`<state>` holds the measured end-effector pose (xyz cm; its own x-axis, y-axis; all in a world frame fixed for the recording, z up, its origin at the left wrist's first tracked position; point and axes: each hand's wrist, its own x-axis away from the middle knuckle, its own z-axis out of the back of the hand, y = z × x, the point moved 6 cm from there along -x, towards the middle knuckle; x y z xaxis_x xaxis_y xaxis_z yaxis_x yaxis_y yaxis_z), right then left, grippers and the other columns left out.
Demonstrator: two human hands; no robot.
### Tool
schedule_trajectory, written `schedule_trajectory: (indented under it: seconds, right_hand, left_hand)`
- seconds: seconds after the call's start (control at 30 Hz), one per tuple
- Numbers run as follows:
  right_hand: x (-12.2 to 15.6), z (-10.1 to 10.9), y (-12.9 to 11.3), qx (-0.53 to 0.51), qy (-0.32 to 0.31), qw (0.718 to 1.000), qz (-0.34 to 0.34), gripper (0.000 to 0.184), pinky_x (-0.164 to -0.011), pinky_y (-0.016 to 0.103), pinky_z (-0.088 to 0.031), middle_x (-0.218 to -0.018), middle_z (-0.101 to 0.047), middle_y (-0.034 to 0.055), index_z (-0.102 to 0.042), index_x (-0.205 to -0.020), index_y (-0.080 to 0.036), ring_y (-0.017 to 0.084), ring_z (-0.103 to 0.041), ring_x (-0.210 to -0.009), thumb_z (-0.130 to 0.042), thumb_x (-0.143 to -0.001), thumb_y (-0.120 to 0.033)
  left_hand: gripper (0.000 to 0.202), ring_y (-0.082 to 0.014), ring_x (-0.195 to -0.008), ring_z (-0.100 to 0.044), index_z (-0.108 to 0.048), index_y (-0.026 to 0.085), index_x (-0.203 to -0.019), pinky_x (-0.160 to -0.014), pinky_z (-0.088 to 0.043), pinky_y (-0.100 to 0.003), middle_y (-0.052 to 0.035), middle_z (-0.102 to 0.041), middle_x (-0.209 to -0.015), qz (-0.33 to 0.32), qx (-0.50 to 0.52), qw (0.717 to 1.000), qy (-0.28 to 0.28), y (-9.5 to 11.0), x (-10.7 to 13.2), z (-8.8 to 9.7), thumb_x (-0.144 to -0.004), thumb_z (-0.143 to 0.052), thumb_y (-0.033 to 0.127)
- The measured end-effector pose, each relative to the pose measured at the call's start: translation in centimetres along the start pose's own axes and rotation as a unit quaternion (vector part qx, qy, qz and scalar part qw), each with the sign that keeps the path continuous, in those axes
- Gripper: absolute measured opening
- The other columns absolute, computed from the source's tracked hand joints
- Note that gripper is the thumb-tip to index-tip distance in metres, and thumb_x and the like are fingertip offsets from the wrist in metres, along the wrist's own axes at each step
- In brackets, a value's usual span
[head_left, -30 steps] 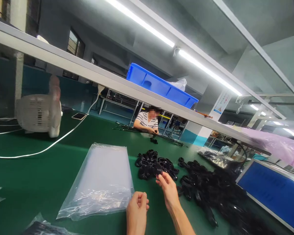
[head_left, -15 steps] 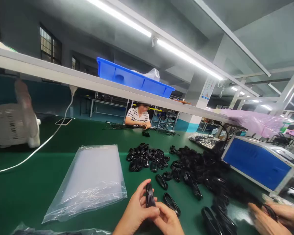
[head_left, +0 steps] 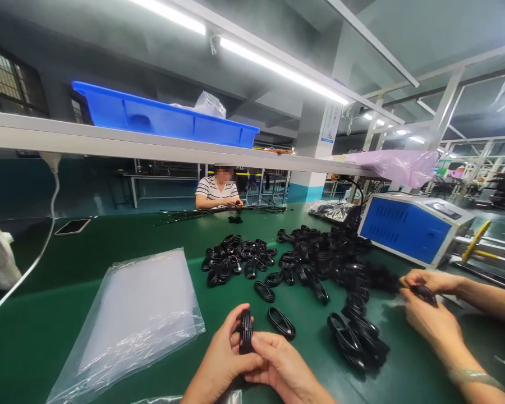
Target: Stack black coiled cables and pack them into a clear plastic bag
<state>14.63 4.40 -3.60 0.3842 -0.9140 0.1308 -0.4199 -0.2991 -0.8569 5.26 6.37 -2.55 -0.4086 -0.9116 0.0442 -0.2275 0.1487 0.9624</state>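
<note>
A coiled black cable stands upright between my two hands, low in the middle of the head view. My left hand wraps its fingers and thumb round the coil. From the other side my right hand pinches the coil's lower edge with thumb and fingers. Just beyond my right hand a single coiled cable lies on the green table. Farther off sits a pile of coiled black cables, and a larger heap spreads to the right.
Flat clear plastic bags lie at the left. A co-worker's hands hold a black coil at the right, near a blue machine. Another person sits across the table. Overhead runs a shelf with a blue tray.
The view has swung to the right, bringing more of the co-worker's arms into sight. Both my hands keep hold of the coil, with my right fingers now pressed closer along its side.
</note>
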Motion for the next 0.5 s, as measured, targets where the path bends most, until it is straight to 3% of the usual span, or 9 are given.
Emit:
schedule_trajectory:
  seconds: [0.27, 0.5]
  right_hand:
    - [-0.15, -0.20, 0.22, -0.032, 0.013, 0.999, 0.000, 0.033, -0.066, 0.028, -0.049, -0.078, -0.067, 0.0095, -0.068, -0.088, -0.009, 0.012, -0.059, -0.063, -0.068, -0.073, -0.039]
    - [-0.14, -0.62, 0.38, -0.011, 0.001, 1.000, -0.013, 0.026, -0.064, 0.024, -0.047, -0.073, -0.064, 0.0059, -0.069, -0.082, -0.009, 0.008, -0.055, -0.059, -0.072, -0.069, -0.031]
  left_hand:
    - [0.072, -0.0240, -0.104, -0.056, -0.038, 0.022, -0.120, -0.088, -0.045, -0.035, -0.0102, -0.052, -0.113, -0.026, -0.052, 0.998, 0.012, 0.44, -0.02, 0.31, -0.056, -0.070, 0.008]
    - [0.072, -0.0222, -0.097, -0.058, -0.042, 0.023, -0.115, -0.075, -0.047, -0.029, -0.0067, -0.052, -0.108, -0.026, -0.067, 0.997, 0.026, -0.08, -0.01, 0.21, -0.049, -0.056, -0.003]
